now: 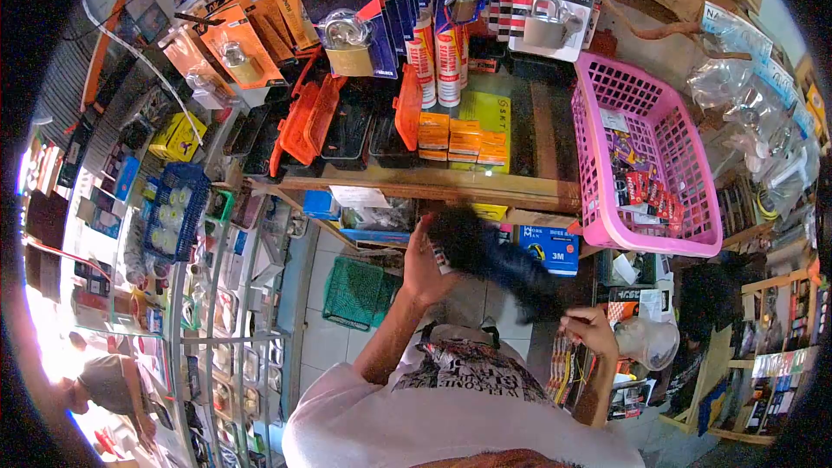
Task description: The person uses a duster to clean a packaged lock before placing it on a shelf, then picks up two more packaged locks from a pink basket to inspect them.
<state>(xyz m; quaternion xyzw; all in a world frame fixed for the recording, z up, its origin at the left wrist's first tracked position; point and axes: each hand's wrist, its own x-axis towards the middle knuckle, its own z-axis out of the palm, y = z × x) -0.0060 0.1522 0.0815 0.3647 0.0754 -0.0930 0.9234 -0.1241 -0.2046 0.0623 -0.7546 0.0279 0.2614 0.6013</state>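
A dark, bushy feather duster, smeared by motion, slants across the space in front of my chest. My right hand has its fingers curled closed at the lower right end of the duster. At the upper left end, my left hand is raised with its thumb spread away from the fingers. The bushy end lies against or just in front of that palm and partly covers the fingers. Right above both hands runs the wooden edge of a display shelf.
Carded padlocks hang overhead near white-and-red tubes. Orange boxes sit on the shelf, with a pink basket at right. A green basket is below left, beside metal racks. Another person is at lower left.
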